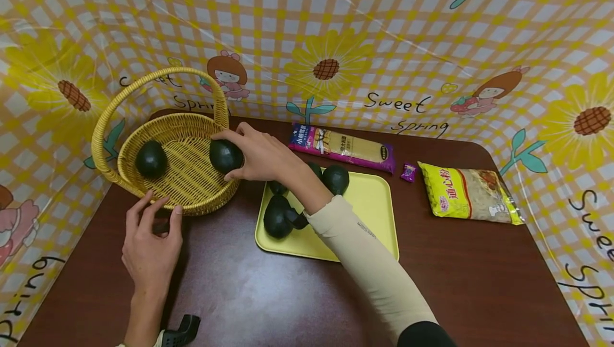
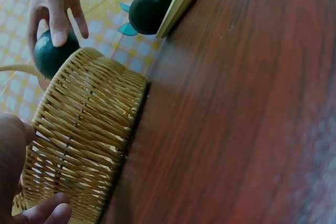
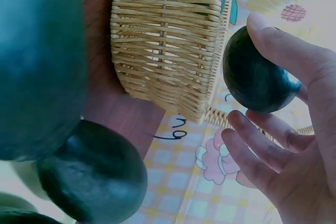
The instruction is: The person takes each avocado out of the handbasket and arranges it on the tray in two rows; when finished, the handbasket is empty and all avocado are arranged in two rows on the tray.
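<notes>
My right hand [image 1: 261, 155] grips a dark green avocado [image 1: 226, 156] between thumb and fingers, over the right rim of the wicker basket [image 1: 192, 209]. In the right wrist view, this held avocado [image 3: 257, 74] is beside the basket's upper edge. Another avocado [image 1: 151, 159] lies inside the basket at the left. My left hand [image 1: 152, 248] is at the basket's front, its spread fingertips right at the rim. Several more avocados [image 1: 277, 218] sit on the yellow tray [image 1: 366, 214], partly hidden by my right forearm.
Behind the tray lies a purple noodle packet [image 1: 342, 147], with a small purple wrapped piece [image 1: 408, 172] beside it. A yellow pasta bag [image 1: 470, 193] lies at the right. The basket's tall handle [image 1: 158, 73] arches over it. A patterned cloth [image 1: 331, 22] hangs around the brown table [image 1: 230, 293].
</notes>
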Demonstrator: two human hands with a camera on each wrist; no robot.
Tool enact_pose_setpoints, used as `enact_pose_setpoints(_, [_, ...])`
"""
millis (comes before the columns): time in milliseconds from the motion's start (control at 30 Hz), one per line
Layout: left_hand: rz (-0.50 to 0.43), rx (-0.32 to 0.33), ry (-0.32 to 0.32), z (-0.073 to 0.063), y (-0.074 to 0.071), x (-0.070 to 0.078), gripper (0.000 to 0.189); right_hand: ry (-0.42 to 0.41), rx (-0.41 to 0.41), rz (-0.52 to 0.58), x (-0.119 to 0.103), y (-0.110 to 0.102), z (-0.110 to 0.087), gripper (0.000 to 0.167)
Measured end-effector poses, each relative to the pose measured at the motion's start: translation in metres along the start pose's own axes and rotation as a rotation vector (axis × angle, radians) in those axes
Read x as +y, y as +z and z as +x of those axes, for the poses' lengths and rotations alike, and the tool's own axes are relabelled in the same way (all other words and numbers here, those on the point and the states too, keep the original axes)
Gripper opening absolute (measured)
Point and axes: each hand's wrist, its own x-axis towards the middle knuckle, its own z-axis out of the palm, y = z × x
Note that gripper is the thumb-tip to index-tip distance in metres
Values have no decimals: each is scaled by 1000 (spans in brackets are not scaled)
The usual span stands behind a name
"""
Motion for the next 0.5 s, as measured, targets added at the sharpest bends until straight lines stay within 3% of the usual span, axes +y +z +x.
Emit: enact_pose_setpoints(500, [14,8,16,1,0,0,34,25,64,56,4,5,-29,86])
